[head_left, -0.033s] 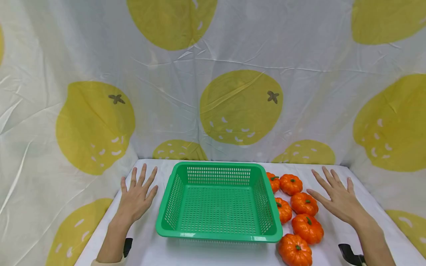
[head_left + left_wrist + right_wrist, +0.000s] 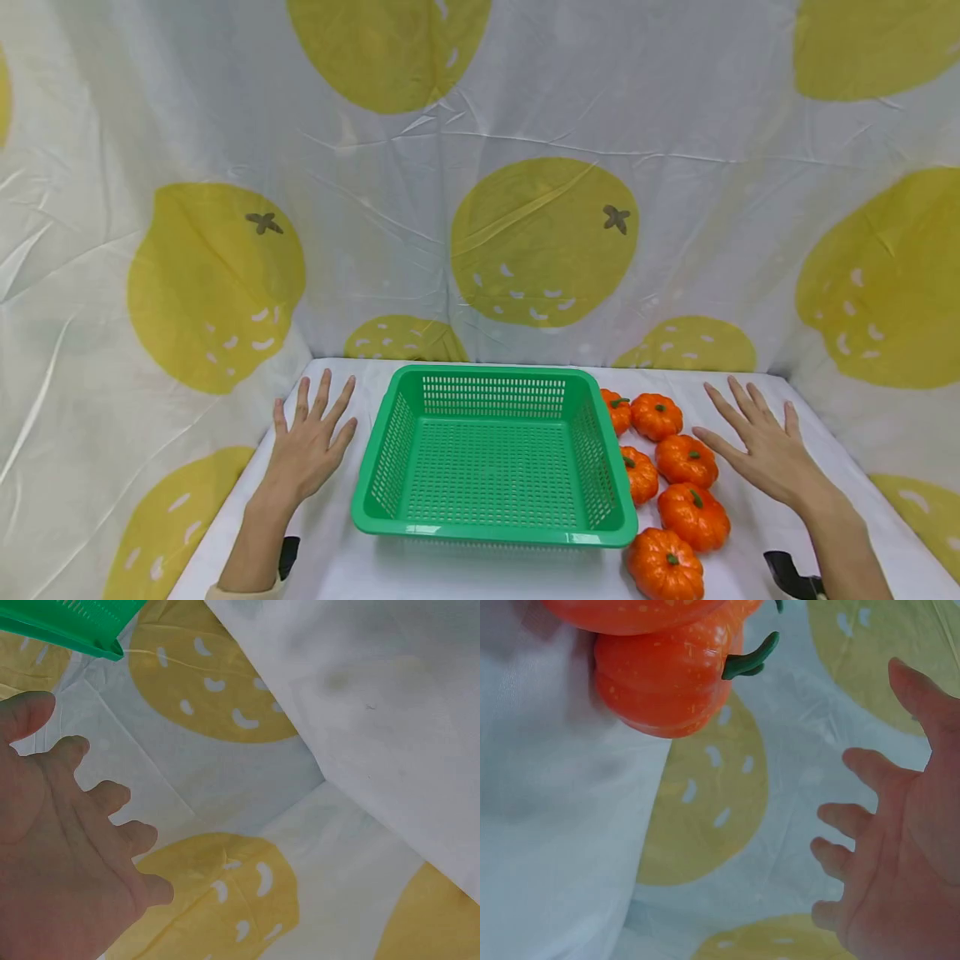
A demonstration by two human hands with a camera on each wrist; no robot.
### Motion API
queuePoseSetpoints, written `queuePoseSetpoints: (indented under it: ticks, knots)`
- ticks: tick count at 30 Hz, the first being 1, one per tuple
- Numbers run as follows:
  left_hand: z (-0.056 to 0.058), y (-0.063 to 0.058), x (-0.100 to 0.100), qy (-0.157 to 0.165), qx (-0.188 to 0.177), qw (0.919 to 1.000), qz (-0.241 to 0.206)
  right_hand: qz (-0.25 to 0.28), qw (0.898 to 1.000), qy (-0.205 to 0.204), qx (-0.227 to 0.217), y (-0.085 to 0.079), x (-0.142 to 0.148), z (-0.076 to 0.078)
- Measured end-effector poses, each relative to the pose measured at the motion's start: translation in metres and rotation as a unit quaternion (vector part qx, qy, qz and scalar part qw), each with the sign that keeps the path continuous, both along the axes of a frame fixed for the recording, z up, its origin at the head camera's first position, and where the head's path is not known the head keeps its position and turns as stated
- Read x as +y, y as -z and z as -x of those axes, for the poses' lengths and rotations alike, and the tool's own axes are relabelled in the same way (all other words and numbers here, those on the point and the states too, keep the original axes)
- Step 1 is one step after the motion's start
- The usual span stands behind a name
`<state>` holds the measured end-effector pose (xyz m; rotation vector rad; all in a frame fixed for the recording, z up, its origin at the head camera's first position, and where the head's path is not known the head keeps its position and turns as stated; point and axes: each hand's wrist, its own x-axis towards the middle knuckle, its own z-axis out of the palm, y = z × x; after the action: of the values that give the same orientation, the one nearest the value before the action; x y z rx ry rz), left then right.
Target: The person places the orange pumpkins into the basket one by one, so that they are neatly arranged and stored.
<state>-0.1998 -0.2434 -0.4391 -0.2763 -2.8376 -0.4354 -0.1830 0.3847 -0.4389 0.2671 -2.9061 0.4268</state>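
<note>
A green plastic basket [image 2: 495, 537] with slotted walls and nothing inside stands in the middle of the white table. Left of it, my left hand [image 2: 300, 454] is held with fingers spread, touching nothing. Several small orange pumpkins [image 2: 693, 517] with green stems lie along the basket's right side; its rim partly hides two of them. To the right of the pumpkins is my right hand [image 2: 768, 454], fingers spread and holding nothing. The left wrist view catches a corner of the basket [image 2: 75, 626] above the palm. Pumpkins [image 2: 660, 682] appear beyond the fingers in the right wrist view.
White cloth with printed yellow lemons [image 2: 543, 242] hangs behind the table and along both sides. The white tabletop [image 2: 480, 575] ends against it at the back. A black strap piece [image 2: 791, 575] shows at the right wrist, another [image 2: 288, 557] at the left.
</note>
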Motion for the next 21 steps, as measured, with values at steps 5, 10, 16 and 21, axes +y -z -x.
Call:
queuePoseSetpoints:
  ticks: [5, 10, 16, 21]
  knots:
    - [-0.003, 0.000, -0.001, 0.004, 0.001, 0.9999, -0.013, 0.003, 1.000, -0.003, -0.012, 0.000, -0.002, 0.002]
    - [-0.002, 0.001, 0.002, 0.024, -0.018, 0.9983, -0.050, 0.007, 1.000, -0.001, -0.019, 0.000, -0.005, 0.001]
    - [0.000, 0.011, 0.012, 0.066, -0.059, 0.9903, -0.107, 0.017, 0.999, -0.005, -0.041, -0.001, -0.009, 0.002]
    - [0.000, 0.022, 0.021, 0.104, -0.096, 0.9784, -0.151, 0.024, 0.998, -0.008, -0.052, 0.000, -0.005, -0.001]
